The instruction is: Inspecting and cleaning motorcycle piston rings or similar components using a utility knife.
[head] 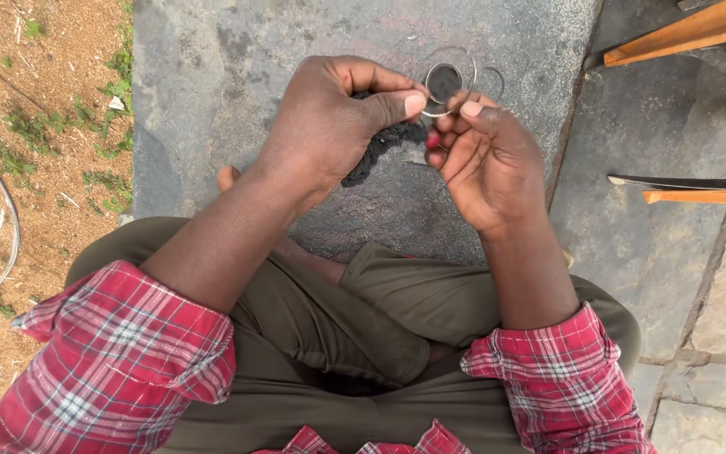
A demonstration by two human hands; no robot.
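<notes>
Both hands meet above the stone slab [296, 50], the left hand [329, 118] clenched around a dark knitted cord [380, 147] while the right hand [485, 160] pinches a thin wire ring [445, 82] just above its fingertips

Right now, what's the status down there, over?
Left hand gripping dark cloth. Right hand pinching thin metal ring at fingertips. Both over the stone slab. Nothing between the hands.

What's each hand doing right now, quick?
Left hand: closed, gripping a black crocheted piece.
Right hand: closed, pinching a thin metal ring.
</notes>
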